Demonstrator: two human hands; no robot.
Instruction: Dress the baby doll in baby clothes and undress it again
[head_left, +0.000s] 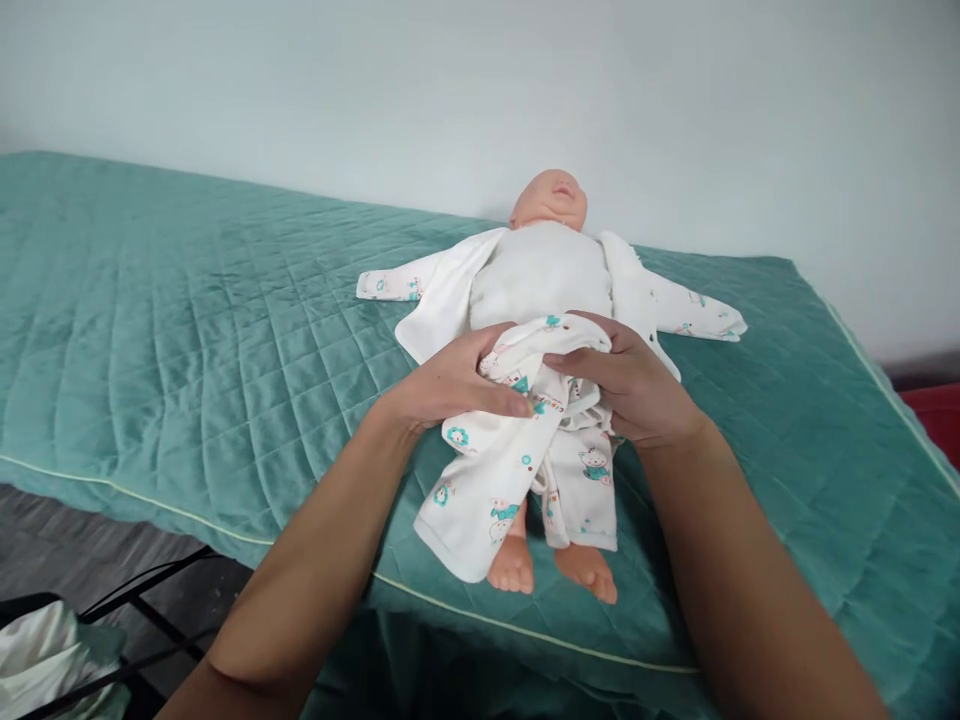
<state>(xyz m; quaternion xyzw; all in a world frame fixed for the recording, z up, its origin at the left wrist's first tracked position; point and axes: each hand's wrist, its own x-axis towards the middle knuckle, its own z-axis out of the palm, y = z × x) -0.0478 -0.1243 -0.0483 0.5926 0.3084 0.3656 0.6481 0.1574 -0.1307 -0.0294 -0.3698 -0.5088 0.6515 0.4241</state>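
A baby doll (562, 205) lies on its back, its head towards the wall and its feet towards me. An open printed baby jacket (450, 290) is on it, sleeves spread to both sides, with the white cloth torso (544, 270) showing. Over the doll's legs are printed white baby pants (585, 470), bunched at the top; both bare feet stick out. My left hand (465, 380) grips the bunched fabric from the left, thumb on top. Closed on the same fabric from the right is my right hand (630, 375). Fingers under the cloth are hidden.
A green quilted cover (225, 350) with pale piping spreads over the bed, which stands against a white wall (300, 90). At the lower left, a black-framed rack or stand (150, 590) holds pale cloth (45, 660). Something red (934, 415) shows at the right edge.
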